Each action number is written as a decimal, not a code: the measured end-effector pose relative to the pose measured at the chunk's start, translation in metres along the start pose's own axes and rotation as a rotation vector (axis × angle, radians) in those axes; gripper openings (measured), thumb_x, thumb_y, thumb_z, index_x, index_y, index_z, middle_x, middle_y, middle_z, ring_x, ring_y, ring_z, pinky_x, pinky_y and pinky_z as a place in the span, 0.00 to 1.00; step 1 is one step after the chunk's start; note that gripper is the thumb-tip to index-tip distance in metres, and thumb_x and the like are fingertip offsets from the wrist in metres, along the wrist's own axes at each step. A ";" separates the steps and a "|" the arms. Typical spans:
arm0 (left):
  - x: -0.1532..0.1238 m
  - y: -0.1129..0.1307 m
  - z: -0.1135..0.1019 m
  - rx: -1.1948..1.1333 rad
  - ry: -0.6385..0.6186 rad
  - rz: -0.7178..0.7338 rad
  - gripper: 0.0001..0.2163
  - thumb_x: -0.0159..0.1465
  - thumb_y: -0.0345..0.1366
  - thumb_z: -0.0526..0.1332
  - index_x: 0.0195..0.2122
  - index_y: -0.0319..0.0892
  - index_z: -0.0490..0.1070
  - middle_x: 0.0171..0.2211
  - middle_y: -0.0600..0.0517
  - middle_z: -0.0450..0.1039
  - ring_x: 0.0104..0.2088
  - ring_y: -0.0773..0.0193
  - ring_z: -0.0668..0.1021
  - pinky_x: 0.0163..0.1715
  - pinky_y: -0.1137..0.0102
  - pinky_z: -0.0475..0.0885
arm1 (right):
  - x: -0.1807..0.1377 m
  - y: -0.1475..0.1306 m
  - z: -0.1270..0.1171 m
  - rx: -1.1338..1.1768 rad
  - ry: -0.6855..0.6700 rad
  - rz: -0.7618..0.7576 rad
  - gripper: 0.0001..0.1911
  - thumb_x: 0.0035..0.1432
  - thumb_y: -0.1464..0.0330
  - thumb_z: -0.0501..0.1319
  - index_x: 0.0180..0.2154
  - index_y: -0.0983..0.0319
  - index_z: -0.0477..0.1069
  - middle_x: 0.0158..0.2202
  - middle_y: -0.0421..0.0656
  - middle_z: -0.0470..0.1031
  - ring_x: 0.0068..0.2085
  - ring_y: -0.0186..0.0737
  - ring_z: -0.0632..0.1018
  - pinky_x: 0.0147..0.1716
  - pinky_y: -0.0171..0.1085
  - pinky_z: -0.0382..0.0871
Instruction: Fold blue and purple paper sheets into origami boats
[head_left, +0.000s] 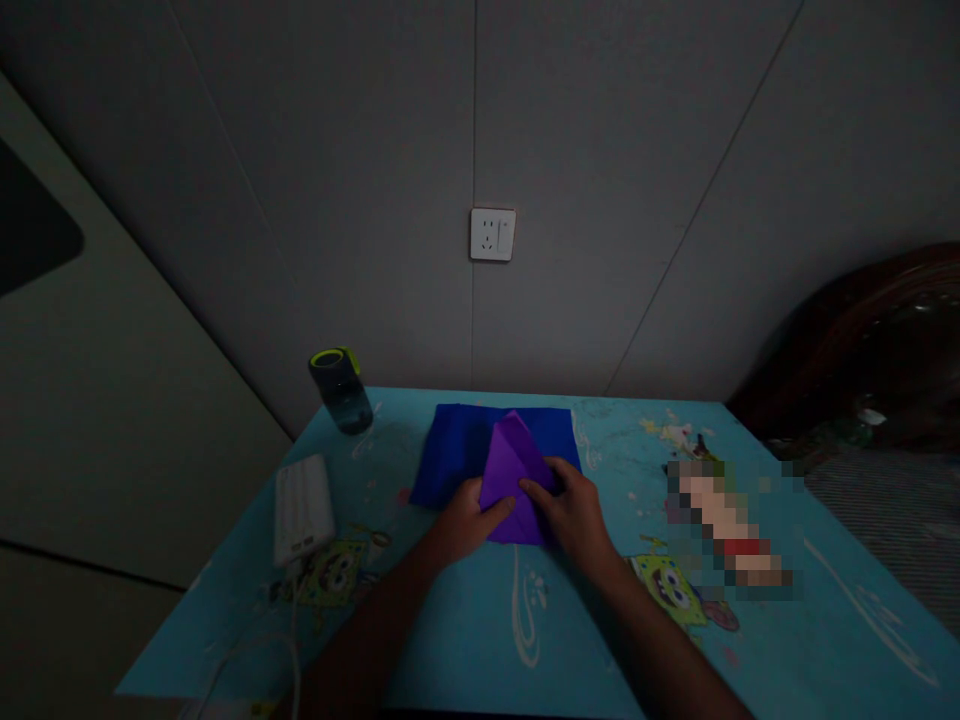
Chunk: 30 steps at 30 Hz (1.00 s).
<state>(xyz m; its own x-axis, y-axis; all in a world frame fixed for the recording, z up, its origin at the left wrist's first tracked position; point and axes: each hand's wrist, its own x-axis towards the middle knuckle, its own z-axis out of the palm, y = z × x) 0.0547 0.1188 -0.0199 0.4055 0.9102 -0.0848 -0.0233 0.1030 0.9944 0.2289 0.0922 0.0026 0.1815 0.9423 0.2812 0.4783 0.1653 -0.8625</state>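
Note:
A folded purple paper (512, 470) lies on a stack of dark blue paper (457, 445) in the middle of the light blue cartoon-print table (480, 620). My left hand (465, 522) presses on the purple paper's lower left edge with fingers and thumb. My right hand (574, 508) rests on its right side, fingers pinching a fold near the centre. The paper's upper point stands up toward the wall.
A white power bank (301, 505) with a cable lies at the left of the table. A dark bottle with a yellow-green lid (341, 388) stands at the back left corner. A wall socket (492, 234) is on the grey wall. A dark wooden bed frame (862, 340) is at right.

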 end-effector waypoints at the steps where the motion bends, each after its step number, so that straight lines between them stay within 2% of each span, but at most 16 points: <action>1: 0.000 -0.001 0.000 0.012 0.024 0.020 0.19 0.57 0.45 0.67 0.47 0.39 0.76 0.38 0.47 0.81 0.35 0.58 0.81 0.34 0.67 0.77 | -0.001 0.000 0.001 -0.069 0.005 -0.037 0.12 0.57 0.59 0.65 0.39 0.59 0.73 0.36 0.44 0.78 0.36 0.47 0.77 0.37 0.43 0.70; 3: 0.001 -0.001 0.001 0.035 0.031 0.061 0.18 0.59 0.44 0.66 0.46 0.38 0.76 0.41 0.46 0.81 0.39 0.56 0.81 0.40 0.65 0.76 | -0.003 0.001 0.002 -0.179 0.025 -0.133 0.10 0.60 0.59 0.63 0.36 0.59 0.73 0.34 0.44 0.77 0.36 0.46 0.76 0.37 0.43 0.69; 6: 0.001 0.002 0.002 0.054 0.024 0.104 0.17 0.59 0.42 0.66 0.46 0.38 0.77 0.42 0.45 0.81 0.41 0.54 0.81 0.44 0.63 0.75 | -0.007 0.003 0.006 -0.339 0.046 -0.323 0.08 0.65 0.64 0.58 0.37 0.60 0.74 0.34 0.45 0.76 0.37 0.45 0.75 0.39 0.43 0.69; 10: 0.001 0.005 0.002 0.055 0.075 0.125 0.16 0.59 0.39 0.66 0.47 0.38 0.76 0.43 0.46 0.81 0.43 0.54 0.80 0.48 0.63 0.73 | -0.016 0.008 0.016 -0.603 0.117 -0.518 0.14 0.66 0.72 0.53 0.48 0.61 0.75 0.34 0.48 0.75 0.35 0.45 0.73 0.35 0.43 0.68; 13: 0.001 0.008 0.001 0.049 0.103 0.136 0.15 0.59 0.39 0.65 0.44 0.38 0.77 0.40 0.46 0.81 0.40 0.54 0.81 0.45 0.63 0.74 | -0.024 0.007 0.023 -0.689 0.119 -0.582 0.21 0.66 0.74 0.52 0.58 0.62 0.68 0.37 0.50 0.74 0.37 0.47 0.73 0.36 0.44 0.70; 16: 0.000 0.015 0.001 0.060 0.141 0.164 0.12 0.58 0.38 0.65 0.41 0.38 0.77 0.37 0.47 0.81 0.39 0.55 0.81 0.43 0.64 0.74 | -0.029 0.004 0.029 -0.694 0.101 -0.634 0.26 0.66 0.74 0.50 0.65 0.62 0.58 0.41 0.52 0.74 0.42 0.50 0.74 0.42 0.47 0.72; 20: 0.000 0.023 0.000 0.007 0.199 0.207 0.13 0.57 0.39 0.66 0.40 0.38 0.78 0.38 0.46 0.81 0.41 0.54 0.81 0.47 0.64 0.73 | -0.031 -0.001 0.034 -0.644 0.123 -0.712 0.31 0.66 0.76 0.49 0.68 0.61 0.50 0.52 0.54 0.73 0.51 0.52 0.73 0.49 0.50 0.73; 22: -0.001 0.022 -0.001 -0.056 0.234 0.181 0.14 0.56 0.41 0.67 0.39 0.37 0.78 0.38 0.45 0.81 0.41 0.53 0.81 0.46 0.64 0.74 | -0.031 -0.002 0.035 -0.609 0.135 -0.739 0.33 0.65 0.78 0.48 0.69 0.61 0.47 0.57 0.54 0.71 0.54 0.52 0.73 0.51 0.51 0.72; 27: -0.003 0.011 -0.004 -0.245 0.400 0.071 0.19 0.54 0.45 0.69 0.43 0.40 0.75 0.37 0.47 0.81 0.42 0.53 0.81 0.43 0.67 0.75 | -0.030 -0.002 0.035 -0.537 0.035 -0.762 0.35 0.63 0.79 0.49 0.70 0.60 0.44 0.63 0.50 0.66 0.60 0.51 0.69 0.56 0.54 0.70; 30: 0.000 0.007 -0.006 -0.298 0.473 0.055 0.22 0.53 0.47 0.70 0.45 0.40 0.74 0.38 0.47 0.81 0.43 0.54 0.81 0.44 0.66 0.76 | -0.028 0.000 0.035 -0.494 -0.044 -0.772 0.35 0.63 0.79 0.51 0.69 0.60 0.47 0.64 0.50 0.64 0.63 0.51 0.66 0.59 0.55 0.67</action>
<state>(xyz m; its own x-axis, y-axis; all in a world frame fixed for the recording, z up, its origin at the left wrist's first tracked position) 0.0493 0.1217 -0.0133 -0.0559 0.9912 -0.1202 -0.3178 0.0964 0.9432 0.1937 0.0760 -0.0197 -0.3689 0.6342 0.6794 0.7682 0.6196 -0.1612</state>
